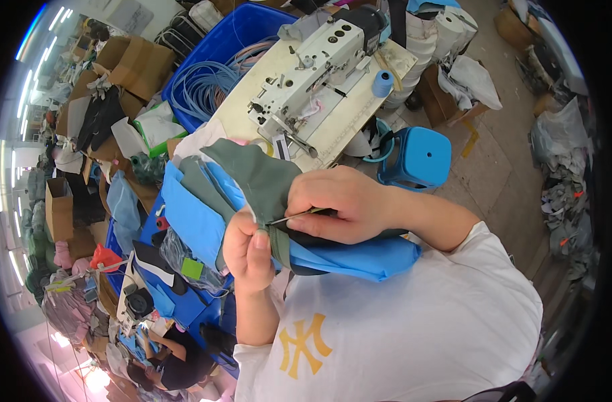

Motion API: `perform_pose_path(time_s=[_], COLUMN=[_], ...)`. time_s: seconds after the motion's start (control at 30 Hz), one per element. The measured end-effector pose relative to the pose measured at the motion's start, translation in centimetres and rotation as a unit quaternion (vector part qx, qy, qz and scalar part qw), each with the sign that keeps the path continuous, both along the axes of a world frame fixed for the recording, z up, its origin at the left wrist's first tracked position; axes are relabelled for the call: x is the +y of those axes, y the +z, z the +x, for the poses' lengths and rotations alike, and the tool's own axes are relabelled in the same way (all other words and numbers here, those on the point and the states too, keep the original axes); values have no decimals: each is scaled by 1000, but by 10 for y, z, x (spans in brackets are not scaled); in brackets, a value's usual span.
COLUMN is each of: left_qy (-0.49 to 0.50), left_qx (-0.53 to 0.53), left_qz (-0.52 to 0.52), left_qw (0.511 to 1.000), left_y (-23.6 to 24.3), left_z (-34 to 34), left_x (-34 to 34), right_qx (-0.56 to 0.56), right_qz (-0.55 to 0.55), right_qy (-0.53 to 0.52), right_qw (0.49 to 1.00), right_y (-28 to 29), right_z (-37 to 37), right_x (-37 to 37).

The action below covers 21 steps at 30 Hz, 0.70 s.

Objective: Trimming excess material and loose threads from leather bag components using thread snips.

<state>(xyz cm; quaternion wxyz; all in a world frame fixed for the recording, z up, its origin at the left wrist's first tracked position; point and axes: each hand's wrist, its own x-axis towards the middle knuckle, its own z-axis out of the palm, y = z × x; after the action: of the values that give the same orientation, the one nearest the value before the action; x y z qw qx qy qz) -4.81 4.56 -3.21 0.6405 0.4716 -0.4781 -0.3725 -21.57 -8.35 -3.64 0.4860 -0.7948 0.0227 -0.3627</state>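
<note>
Between thumb and fingers, my left hand (249, 253) pinches the edge of a grey-green fabric piece (262, 173). My right hand (343, 204) is closed around a thin pointed metal tool (294, 217) with some yellow-green on it; its exact kind is hard to make out. The tool's tip meets the fabric edge right beside my left thumb. Bright blue fabric (193, 213) lies with the grey-green layers to the left of my left hand. More blue fabric (366, 258) hangs under my right hand, against the white shirt.
A white sewing machine (312, 74) stands on a pale table (235, 120) ahead, with a blue thread cone (382, 83) beside it. A blue stool (423, 157) is at the right. Behind the table sits a blue bin (215, 40) with coiled cords. Another person (182, 362) works at lower left.
</note>
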Motion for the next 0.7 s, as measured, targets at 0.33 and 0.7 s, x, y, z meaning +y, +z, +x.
perform_pose_path(time_s=[0.33, 0.7], left_qy=[-4, -10], left_qx=[-143, -252], left_qz=[-64, -103], left_qw=[988, 962], left_y=[5, 7], left_z=[6, 12], left_x=[-6, -9], right_qx=[-16, 1], right_qz=[-28, -34], right_qy=[-40, -38], right_qw=[999, 999], right_y=[11, 17], right_z=[-8, -9], right_x=[0, 2])
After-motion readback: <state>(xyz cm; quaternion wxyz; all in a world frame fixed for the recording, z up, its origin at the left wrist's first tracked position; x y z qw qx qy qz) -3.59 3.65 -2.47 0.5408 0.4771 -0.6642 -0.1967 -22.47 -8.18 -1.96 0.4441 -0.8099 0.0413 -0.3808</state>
